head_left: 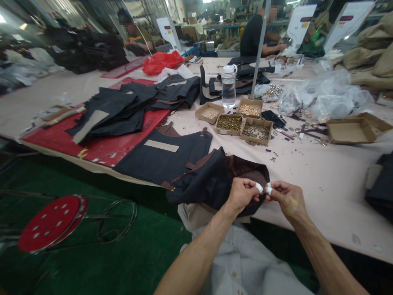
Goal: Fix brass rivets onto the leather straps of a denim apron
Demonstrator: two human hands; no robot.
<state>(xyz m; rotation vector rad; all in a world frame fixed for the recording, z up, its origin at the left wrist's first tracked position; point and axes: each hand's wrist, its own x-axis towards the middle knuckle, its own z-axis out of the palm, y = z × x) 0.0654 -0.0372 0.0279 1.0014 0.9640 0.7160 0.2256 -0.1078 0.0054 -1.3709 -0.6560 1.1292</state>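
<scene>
— What are the hands doing over there?

— Both are at the near edge of the table (307,172), meeting over the dark garment (208,180) with the brown lining. The left hand (241,193) is curled, fingers bent in and pinching at the lining's edge. The right hand (287,198) faces it, fingers closed the same way, thumb and forefinger pressed together. The fingertips (259,187) of both wear white tape or wraps, and they almost touch.

— Is anything held between them?

— Something small perhaps, but I cannot tell; the taped tips hide it. What is certain is that they grip at the fabric right there.

— And where does the garment lie?

— Bunched at the table's front edge, partly hanging over it, just in front of the person's pale shirt (245,262). A second dark piece (166,157) with a tan label lies flat just beside it, to its left.

— What else lies near the garment?

— Beyond it, farther up the table, stand four small cardboard trays (229,125) of metal fittings, close together. Behind those stands a clear water bottle (229,86), upright. Loose rivets are scattered to the right of the trays. Well off to the garment's left, down on the green floor, stands a red stool (50,221).
</scene>
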